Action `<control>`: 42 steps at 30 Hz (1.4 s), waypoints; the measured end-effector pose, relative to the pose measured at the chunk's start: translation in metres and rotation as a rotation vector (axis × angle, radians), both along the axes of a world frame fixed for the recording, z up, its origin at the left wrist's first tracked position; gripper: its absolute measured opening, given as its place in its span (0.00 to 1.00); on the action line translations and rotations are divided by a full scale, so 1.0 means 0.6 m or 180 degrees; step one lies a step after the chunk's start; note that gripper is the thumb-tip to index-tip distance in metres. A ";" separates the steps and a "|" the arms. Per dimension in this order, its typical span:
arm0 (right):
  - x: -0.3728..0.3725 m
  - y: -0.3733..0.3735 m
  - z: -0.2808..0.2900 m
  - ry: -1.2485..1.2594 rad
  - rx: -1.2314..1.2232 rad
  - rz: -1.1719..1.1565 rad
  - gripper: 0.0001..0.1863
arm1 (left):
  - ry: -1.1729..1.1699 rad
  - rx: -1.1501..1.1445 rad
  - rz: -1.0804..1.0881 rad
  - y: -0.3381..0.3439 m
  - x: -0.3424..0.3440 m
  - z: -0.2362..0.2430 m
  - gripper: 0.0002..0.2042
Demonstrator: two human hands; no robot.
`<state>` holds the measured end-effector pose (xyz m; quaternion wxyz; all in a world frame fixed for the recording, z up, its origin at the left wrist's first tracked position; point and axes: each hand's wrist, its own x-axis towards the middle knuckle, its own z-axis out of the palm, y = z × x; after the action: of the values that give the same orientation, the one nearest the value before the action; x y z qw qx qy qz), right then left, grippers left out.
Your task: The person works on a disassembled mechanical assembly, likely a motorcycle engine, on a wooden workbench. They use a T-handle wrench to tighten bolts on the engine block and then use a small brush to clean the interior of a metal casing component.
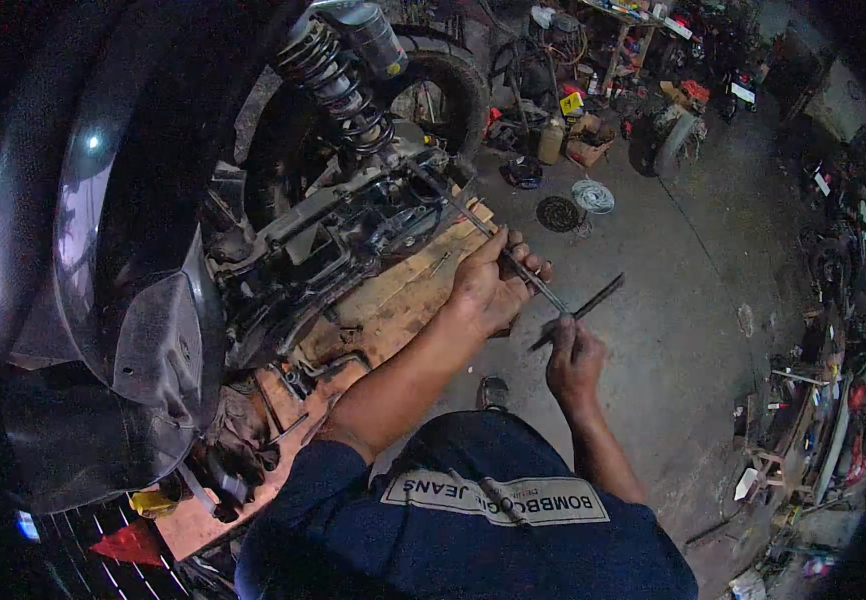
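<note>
A long T-handle wrench [550, 294] slants from the scooter's dark engine casing [338, 235] down to my hands. Around the middle of its shaft, my left hand [493, 285] is closed. My right hand [575, 365] grips the wrench where the dark crossbar meets the shaft. The far tip of the shaft reaches the casing beside the rear wheel [465, 85]; its exact seat is too small to make out. Above the casing rises a coil-spring shock absorber [333, 85].
Under the casing lies a wooden board [393, 310] with tools and small parts. Dark bodywork [153, 330] fills the left side. Back on the floor are a coil of pale wire [593, 196], a jug [550, 142] and a cardboard box [589, 142]. Parts line the right wall.
</note>
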<state>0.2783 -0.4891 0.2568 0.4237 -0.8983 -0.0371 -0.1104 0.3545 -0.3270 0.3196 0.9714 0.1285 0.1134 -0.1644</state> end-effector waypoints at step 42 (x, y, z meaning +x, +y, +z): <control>-0.009 -0.012 -0.040 0.1478 0.3040 0.0528 0.25 | -0.0014 0.0202 -0.0483 -0.034 -0.013 -0.045 0.14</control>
<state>0.2729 -0.4961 0.2328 0.7895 -0.6004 0.0410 0.1205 0.3466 -0.3473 0.2923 0.9518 0.1677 0.1065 -0.2336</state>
